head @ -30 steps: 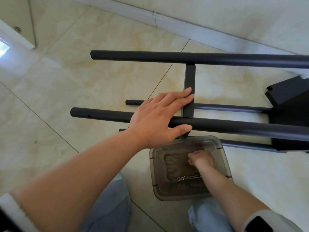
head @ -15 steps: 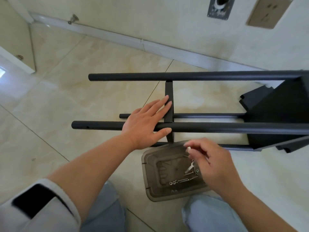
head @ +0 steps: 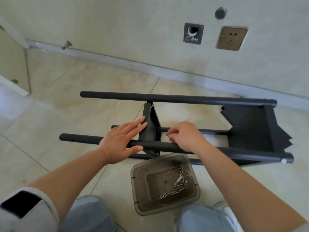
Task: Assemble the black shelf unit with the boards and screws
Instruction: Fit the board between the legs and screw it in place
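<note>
The black shelf unit lies on its side on the tiled floor, its long black poles point(head: 167, 98) running left to right. One black board point(head: 148, 126) stands between the poles in the middle; another black board point(head: 250, 124) sits at the right end. My left hand point(head: 123, 139) rests flat on the near pole with straight fingers touching the middle board. My right hand point(head: 182, 136) is over the near pole just right of that board, its fingertips pinched together on something small; the thing itself is too small to make out. A smoky plastic tray point(head: 138, 186) holds loose screws point(head: 177, 191).
The tray lies on the floor between my knees, in front of the shelf. A wall with a baseboard, a socket point(head: 231, 38) and an open wall box point(head: 193, 33) runs behind the shelf. A cabinet corner point(head: 13, 67) stands at the far left.
My right hand rose out of the tray with its fingertips pinched and moved up to the right side of the middle board. My left hand stayed on the near pole. The view tilted upward.
</note>
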